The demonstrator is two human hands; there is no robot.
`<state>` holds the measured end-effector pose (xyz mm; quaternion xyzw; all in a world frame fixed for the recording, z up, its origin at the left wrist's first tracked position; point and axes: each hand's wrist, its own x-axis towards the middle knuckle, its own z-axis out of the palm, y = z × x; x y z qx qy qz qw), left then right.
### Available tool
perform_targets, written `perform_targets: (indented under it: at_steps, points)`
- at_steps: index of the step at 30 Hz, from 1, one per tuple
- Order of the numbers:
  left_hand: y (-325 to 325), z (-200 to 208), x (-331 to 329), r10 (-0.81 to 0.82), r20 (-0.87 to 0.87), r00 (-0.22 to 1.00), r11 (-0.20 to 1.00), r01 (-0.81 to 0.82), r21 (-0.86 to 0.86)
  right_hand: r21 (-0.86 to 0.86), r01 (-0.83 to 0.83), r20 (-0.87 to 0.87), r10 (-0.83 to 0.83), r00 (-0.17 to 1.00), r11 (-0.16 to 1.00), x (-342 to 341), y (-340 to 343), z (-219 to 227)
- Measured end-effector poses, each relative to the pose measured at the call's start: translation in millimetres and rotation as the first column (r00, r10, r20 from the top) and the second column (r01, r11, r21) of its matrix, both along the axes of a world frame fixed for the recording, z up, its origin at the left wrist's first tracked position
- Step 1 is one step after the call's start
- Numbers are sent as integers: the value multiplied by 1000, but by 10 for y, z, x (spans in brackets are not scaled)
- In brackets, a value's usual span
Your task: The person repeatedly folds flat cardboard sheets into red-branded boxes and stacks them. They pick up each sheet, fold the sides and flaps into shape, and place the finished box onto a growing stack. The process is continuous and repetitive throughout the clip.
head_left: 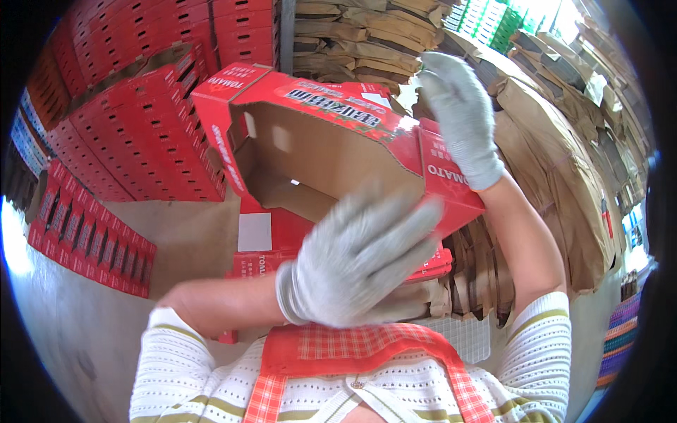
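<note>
One open red box (pixel 324 144), tilted, at twelve o'clock.
The gloved left hand (pixel 356 264), near six o'clock, spreads its fingers before the box's near edge, though blur hides whether it touches; the gloved right hand (pixel 462 116), at two, stretches its fingers beside the box's end. Stacked red boxes (pixel 134 127) stand at ten.

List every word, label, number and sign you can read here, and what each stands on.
I won't copy out printed words, but here is where print stands:
Open red box: large outlined lettering along its upper side, smaller lettering at its ends.
Red cardboard below: pale lettering, partly hidden.
Row of red boxes at left: small lettering, too small to read fully.
</note>
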<state>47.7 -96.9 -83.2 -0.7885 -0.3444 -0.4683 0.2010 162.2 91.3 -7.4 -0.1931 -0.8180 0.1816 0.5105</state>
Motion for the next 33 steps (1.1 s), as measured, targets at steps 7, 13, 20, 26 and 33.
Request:
perform_targets:
  at_steps: [7, 13, 20, 26, 33]
  points:
    - [1224, 718, -372, 269, -423, 865, 762, -459, -456, 262, 264, 240, -328, 914, 928, 374, 12, 106]
    - [1238, 717, -280, 225, -427, 876, 845, -394, -361, 240, 345, 523, -420, 741, 907, 620, 147, 363]
    - [1155, 681, -377, 163, -342, 926, 839, -312, -445, 584, 41, 684, -518, 513, 811, 309, 425, 206]
    - [1264, 537, -387, 197, -264, 944, 861, -296, -414, 619, -200, 777, -558, 290, 759, -117, 505, 207]
    - [1304, 445, -673, -315, 808, 498, 662, 725, -189, 113, -107, 738, -11, 675, 988, -84, -47, 170]
